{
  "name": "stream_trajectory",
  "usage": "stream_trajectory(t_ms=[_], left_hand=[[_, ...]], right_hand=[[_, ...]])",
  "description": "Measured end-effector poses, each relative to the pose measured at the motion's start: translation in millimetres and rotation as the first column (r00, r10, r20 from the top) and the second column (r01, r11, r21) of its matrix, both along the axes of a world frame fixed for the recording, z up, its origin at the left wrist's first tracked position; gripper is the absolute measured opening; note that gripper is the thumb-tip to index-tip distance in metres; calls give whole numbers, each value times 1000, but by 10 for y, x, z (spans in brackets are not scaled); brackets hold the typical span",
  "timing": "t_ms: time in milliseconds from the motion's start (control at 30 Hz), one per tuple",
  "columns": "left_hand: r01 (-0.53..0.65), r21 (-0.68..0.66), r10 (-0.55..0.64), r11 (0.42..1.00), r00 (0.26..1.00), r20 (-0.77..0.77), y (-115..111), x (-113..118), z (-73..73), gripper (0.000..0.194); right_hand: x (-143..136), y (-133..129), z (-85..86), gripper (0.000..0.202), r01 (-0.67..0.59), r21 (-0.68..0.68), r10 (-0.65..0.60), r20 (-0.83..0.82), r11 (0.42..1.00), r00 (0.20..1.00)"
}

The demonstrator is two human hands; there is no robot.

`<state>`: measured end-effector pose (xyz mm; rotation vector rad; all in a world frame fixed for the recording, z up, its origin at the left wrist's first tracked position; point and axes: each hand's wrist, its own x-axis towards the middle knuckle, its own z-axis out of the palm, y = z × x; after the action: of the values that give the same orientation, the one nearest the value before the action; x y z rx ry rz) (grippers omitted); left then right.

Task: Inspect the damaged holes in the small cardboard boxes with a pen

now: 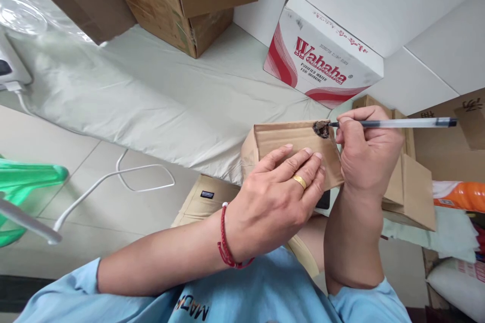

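A small brown cardboard box (280, 136) lies at the edge of the covered surface, just in front of my body. My left hand (284, 186) rests flat on its top with the fingers stretched out, a gold ring on one of them. In my right hand (367, 151) is a pen (409, 123) with a clear barrel and black ends, pinched close to its tip. The tip points left and meets a dark, scribbled-looking patch (322, 129) near the box's far right corner. Whether that patch is ink or a torn hole, I cannot tell.
A Wahaha water carton (322, 60) stands behind the box, and large cardboard boxes (182, 5) are at the back left. More brown boxes (411, 192) sit to the right, near an orange-and-white package (460, 195). A green plastic item (30, 174) is at the left.
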<state>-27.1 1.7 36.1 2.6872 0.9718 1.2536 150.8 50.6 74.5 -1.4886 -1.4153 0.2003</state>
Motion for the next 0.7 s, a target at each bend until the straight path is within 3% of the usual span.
stream_trajectory(t_ms=[433,700], left_hand=[[-2,11,2,1000,1000,-15,-2,-6,10,27],[-3,17,4,1000,1000,-13,1,-4,19,27]], right_hand=[[147,-4,-111,19,96,-5,-94,161,995,982],[64,22,-31,15,-85,-13,85,30,996,996]])
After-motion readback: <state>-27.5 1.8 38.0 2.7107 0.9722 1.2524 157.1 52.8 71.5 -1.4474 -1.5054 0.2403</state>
